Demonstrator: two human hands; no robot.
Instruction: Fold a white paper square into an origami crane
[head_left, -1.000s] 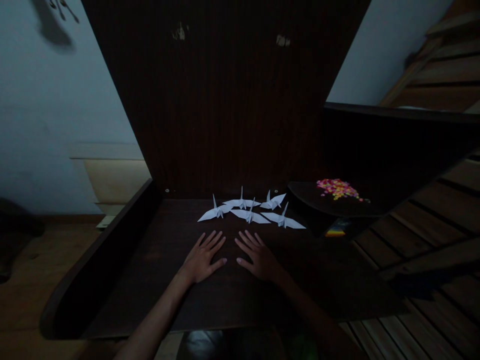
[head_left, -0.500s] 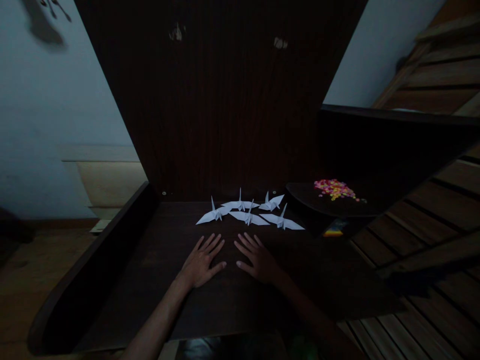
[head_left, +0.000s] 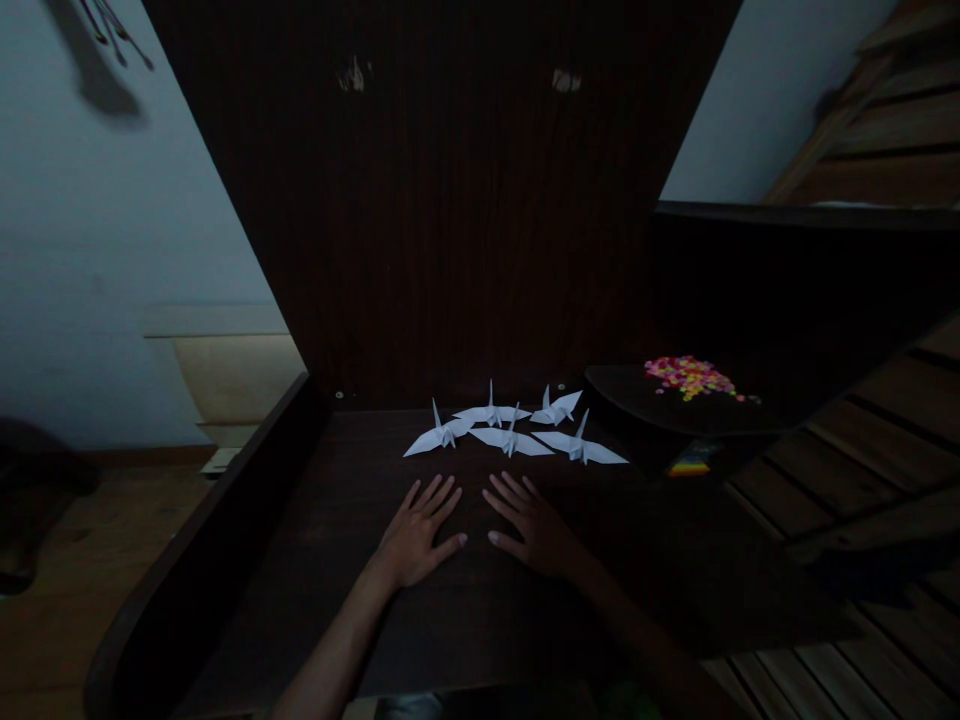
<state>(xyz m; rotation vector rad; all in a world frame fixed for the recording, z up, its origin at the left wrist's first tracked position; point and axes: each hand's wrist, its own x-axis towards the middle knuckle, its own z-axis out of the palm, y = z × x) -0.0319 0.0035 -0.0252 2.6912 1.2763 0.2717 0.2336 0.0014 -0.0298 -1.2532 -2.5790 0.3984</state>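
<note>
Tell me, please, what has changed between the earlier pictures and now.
Only the camera view shifted slightly; nothing was taken hold of or let go. The left grip and right grip stay open, palms down on the desk; the five white paper cranes and the colourful pile on the shelf stayed put.

Open table [head_left: 472, 625] between hands [head_left: 414, 540], five paper cranes [head_left: 512, 443] blocking ahead, upright panel [head_left: 465, 250] behind, raised board [head_left: 206, 540] left, shelf [head_left: 630, 396] right.

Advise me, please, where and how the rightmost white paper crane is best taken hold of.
Probably by the slim point rising from the rightmost crane, pinched from above on the near side: it stands clear, while the thin wings spread low.
</note>
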